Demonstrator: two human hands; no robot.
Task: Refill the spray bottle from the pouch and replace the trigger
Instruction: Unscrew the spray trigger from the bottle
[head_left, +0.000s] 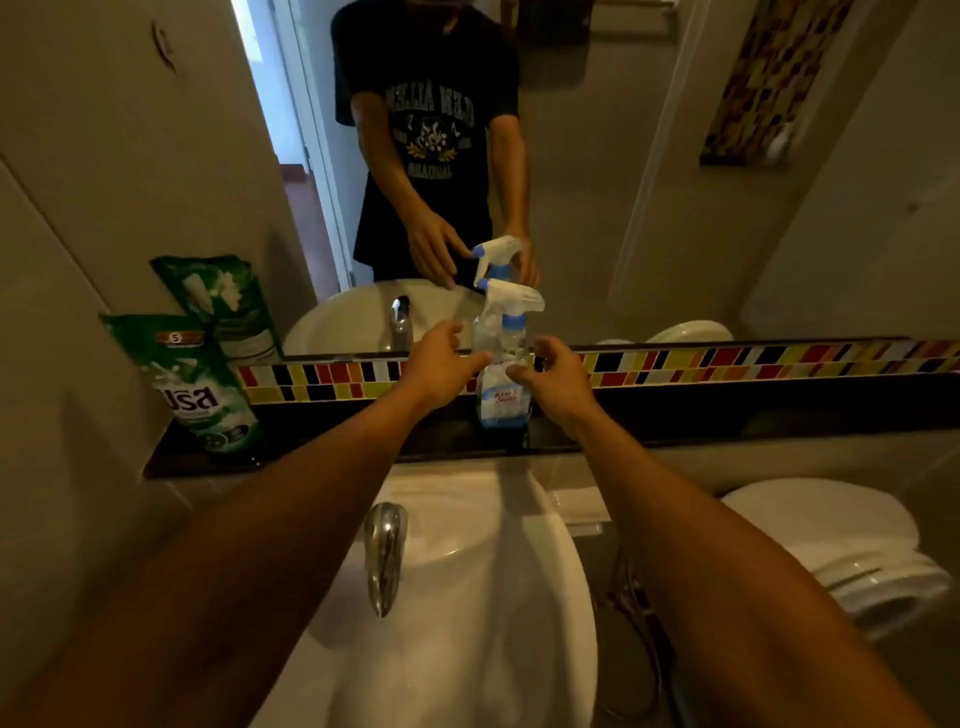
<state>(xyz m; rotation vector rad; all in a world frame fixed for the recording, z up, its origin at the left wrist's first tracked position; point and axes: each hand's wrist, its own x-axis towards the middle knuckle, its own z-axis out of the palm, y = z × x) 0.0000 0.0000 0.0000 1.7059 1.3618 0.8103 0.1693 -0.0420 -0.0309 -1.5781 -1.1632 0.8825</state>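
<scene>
A clear spray bottle (503, 384) with a blue-and-white label stands upright on the dark ledge (363, 441) below the mirror. Its white trigger head (511, 301) with a blue collar sits on top. My left hand (441, 364) is just left of the bottle, fingers spread, fingertips close to its side. On the other side, my right hand (558, 374) has its fingers curled toward the bottle. Whether either hand touches the bottle is unclear. A green refill pouch (200, 384) leans upright at the ledge's left end, far from both hands.
A white sink (467, 623) with a chrome tap (384, 556) lies below the ledge. A white toilet (841, 551) sits at the right. The mirror (597, 156) behind the ledge reflects the person, bottle and pouch. A multicoloured tile strip (727, 364) runs along the wall.
</scene>
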